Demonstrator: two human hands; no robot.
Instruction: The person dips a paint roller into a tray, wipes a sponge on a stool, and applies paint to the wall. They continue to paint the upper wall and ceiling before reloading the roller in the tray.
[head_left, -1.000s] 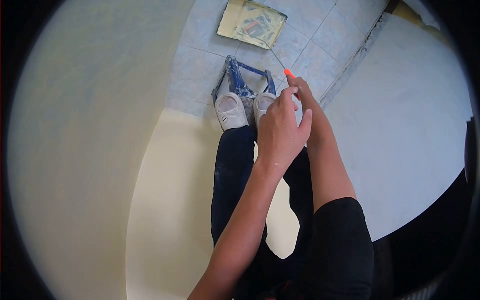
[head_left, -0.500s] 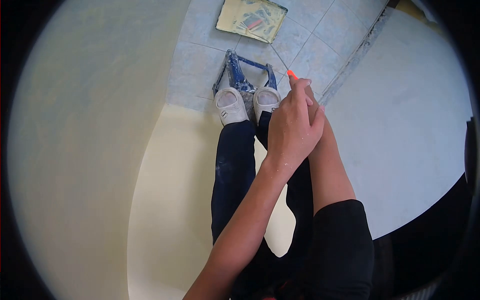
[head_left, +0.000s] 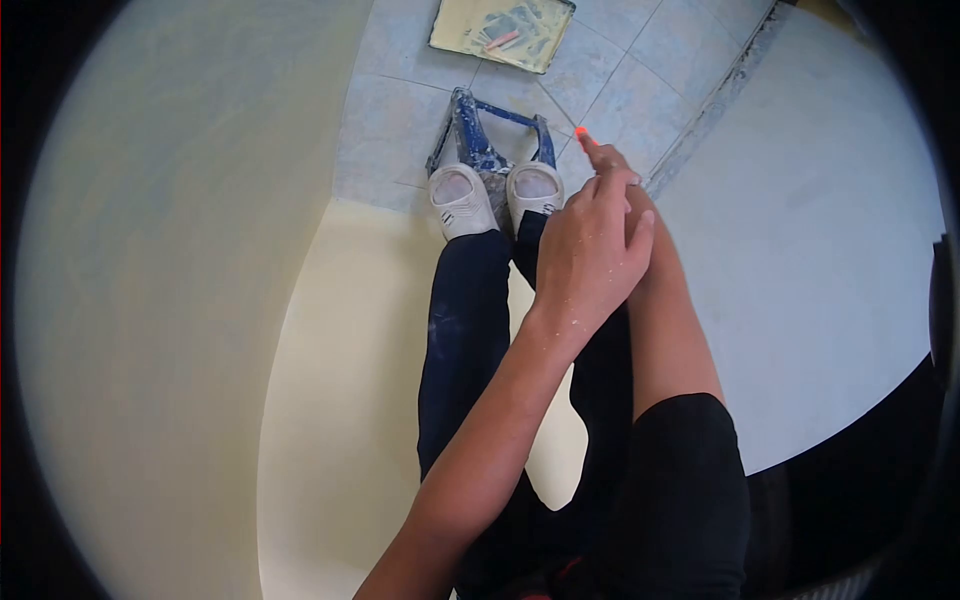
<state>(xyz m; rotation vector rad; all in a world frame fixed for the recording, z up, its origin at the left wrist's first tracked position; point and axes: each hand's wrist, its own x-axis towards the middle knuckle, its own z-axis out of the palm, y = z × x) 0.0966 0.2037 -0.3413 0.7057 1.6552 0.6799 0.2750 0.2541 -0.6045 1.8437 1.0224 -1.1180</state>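
My right hand (head_left: 608,158), mostly hidden behind the left one, is closed round an orange handle (head_left: 582,133). A thin dark rod (head_left: 558,104) runs from that handle up and to the left; its far tip is hard to make out, and the tool's kind does not show. Across my right wrist lies my left hand (head_left: 592,245), back upward, its fingers bent over the wrist and the thumb apart on the other side. Light specks dot its skin.
Beneath my white shoes (head_left: 463,205) is a paint-spattered blue stool or step (head_left: 470,135). Beyond it, a paint tray (head_left: 455,28) with pale smears and a small reddish piece lies on the tiled floor (head_left: 390,120). A curved pale wall (head_left: 190,300) rises on the left; a grey-white surface (head_left: 800,230) spans the right.
My left fingers have shifted slightly to the right over the right wrist. The right hand and its orange handle have moved slightly up, and the view has tilted a little.
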